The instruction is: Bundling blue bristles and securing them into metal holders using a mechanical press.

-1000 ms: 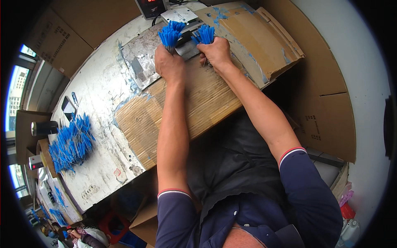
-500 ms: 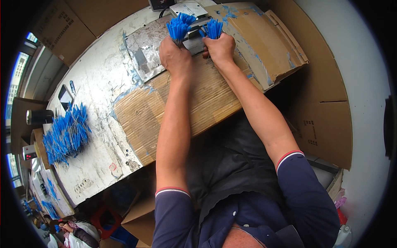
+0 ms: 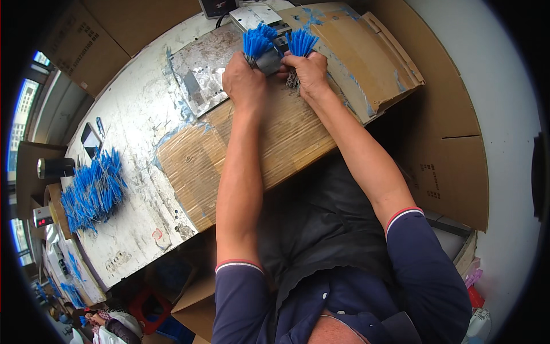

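My left hand (image 3: 245,81) is closed round a thick bundle of thin grey wires with blue sleeves (image 3: 259,41), blue ends up. Close beside it on the right, my right hand (image 3: 311,73) grips a smaller bundle of the same blue-sleeved wires (image 3: 302,41). Grey wire ends (image 3: 293,80) stick out below the right hand. Both hands are at the far side of the table, in front of a small metal device (image 3: 281,39) that the bundles partly hide. A scratched metal plate (image 3: 200,71) lies left of my left hand.
A big heap of blue-sleeved wires (image 3: 94,189) lies on the white table (image 3: 143,200) at left, near a phone (image 3: 90,139) and a dark cylinder (image 3: 55,168). Flattened cardboard (image 3: 195,166) covers the near edge; a cardboard box (image 3: 366,57) stands right. Another person (image 3: 117,327) is at lower left.
My right hand has come slightly nearer and turned, so grey wire ends now show below it. The left hand's bundle has shifted a little to the right.
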The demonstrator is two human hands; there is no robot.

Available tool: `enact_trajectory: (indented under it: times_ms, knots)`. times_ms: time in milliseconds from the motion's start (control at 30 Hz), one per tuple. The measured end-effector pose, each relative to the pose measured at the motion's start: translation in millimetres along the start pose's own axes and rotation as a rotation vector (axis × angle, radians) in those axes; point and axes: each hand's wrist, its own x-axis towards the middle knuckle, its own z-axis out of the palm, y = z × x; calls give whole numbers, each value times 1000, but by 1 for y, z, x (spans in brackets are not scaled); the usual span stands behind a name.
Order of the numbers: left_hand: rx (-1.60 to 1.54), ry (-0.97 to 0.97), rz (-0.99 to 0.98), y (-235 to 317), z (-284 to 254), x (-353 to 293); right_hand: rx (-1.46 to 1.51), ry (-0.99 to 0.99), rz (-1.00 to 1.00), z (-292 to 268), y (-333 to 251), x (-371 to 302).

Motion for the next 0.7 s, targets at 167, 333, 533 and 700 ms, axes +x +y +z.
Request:
enact_trajectory:
  times_ms: [167,333,533,700]
  knots:
    - [40,-21,25,2,-1,0,-114,-23,47,-4,-5,-3]
    - [104,-19,94,0,1,0,-158,9,31,-5,-3,-4]
    - [188,-2,71,3,1,-2,-178,25,22,-4,-4,-4]
    - [104,101,-61,4,-1,0,-291,73,-14,4,0,10]
